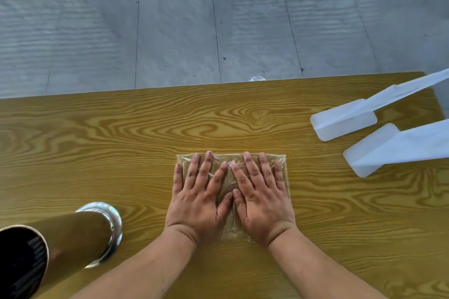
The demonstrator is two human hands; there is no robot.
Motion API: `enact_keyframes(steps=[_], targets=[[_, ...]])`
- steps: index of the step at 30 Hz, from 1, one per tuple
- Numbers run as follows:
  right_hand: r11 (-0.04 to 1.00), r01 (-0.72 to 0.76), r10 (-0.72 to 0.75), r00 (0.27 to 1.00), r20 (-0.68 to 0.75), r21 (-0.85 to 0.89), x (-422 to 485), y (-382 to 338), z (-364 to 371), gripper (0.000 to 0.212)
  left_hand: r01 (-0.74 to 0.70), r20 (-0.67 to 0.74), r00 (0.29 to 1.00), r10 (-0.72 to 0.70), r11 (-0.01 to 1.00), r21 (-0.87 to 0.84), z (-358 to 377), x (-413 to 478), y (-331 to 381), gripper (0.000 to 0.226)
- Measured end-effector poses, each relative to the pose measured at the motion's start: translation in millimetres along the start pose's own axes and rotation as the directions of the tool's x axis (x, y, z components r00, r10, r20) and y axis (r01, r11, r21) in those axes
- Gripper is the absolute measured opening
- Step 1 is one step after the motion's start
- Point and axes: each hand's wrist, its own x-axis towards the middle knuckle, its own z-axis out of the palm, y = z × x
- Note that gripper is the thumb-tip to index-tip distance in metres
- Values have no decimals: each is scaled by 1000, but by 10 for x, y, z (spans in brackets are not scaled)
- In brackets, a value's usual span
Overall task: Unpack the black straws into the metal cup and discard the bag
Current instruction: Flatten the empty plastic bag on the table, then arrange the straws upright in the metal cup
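Nearest the camera, at about eight o'clock, the metal cup (60,238) is standing on the wooden table (97,128), its dark mouth showing what appear to be the black straws (24,260) already sitting inside, though the interior is too dark to count them. Toward the centre of the tabletop, the clear plastic bag (279,165) is lying flat, apparently emptied, with no straws showing through it.

Both hands are pressing down on that bag. The left hand (199,196) is lying palm-down with its fingers extended and slightly spread; the right hand (262,199) is mirroring it just beside, index fingertips and thumbs touching or nearly so at the middle. Neither hand is pinching anything; they are flattening the plastic against the table.

At two to three o'clock, two white plastic feet (345,124) of some stand are resting on the table, well apart from the bag.

Judging from this, the unpacking looks finished, and the bag is being smoothed or readied for folding. Discarding it is what remains; no bin is showing anywhere.
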Motion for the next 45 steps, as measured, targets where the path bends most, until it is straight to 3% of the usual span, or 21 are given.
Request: enact_keyframes(steps=[5, 11, 16, 20, 26, 32, 34, 37, 40, 45], targets=[[1000, -14, 15, 997, 79, -6, -1, -6, 0, 64, 12, 45, 999, -14, 999, 31, -41, 1, 41, 70], [996, -68, 84, 951, 296, -63, 66, -35, -130, 63, 14, 298, 953, -42, 995, 95, -290, 53, 66, 71], [999, -51, 51, 968, 244, -5, 4, -209, -490, 71, -42, 304, 953, -5, 988, 148, -876, -76, -4, 75], [976, -4, -28, 989, 143, 219, -196, -639, -769, 64, -13, 118, 993, 3, 996, 86, -1477, -439, -48, 58], [936, 129, -165, 983, 84, 328, -326, -1310, -1005, 48, 110, -209, 972, -110, 994, -15, -2231, -916, -371, 37], [885, 167, -229, 969, 96, 434, -250, -1987, -1211, 50, 166, -327, 925, -196, 979, -117, -2725, -1234, -889, 35], [886, 129, -216, 965, 149, 445, -213, -2192, -1254, 57, 239, -249, 923, -295, 943, -232, -2800, -1339, -1102, 38], [880, 32, -178, 947, 268, 474, -164, -2464, -1264, 67, 377, -17, 909, -416, 839, -393, -2846, -1525, -1427, 38], [870, -59, -114, 942, 316, 489, -120, -2639, -1236, 68, 463, 201, 886, -418, 773, -434, -2830, -1673, -1703, 36], [830, -156, -11, 955, 296, 535, -55, -2827, -1218, 48, 516, 372, 850, -374, 735, -440, -2704, -1831, -1984, 37]])
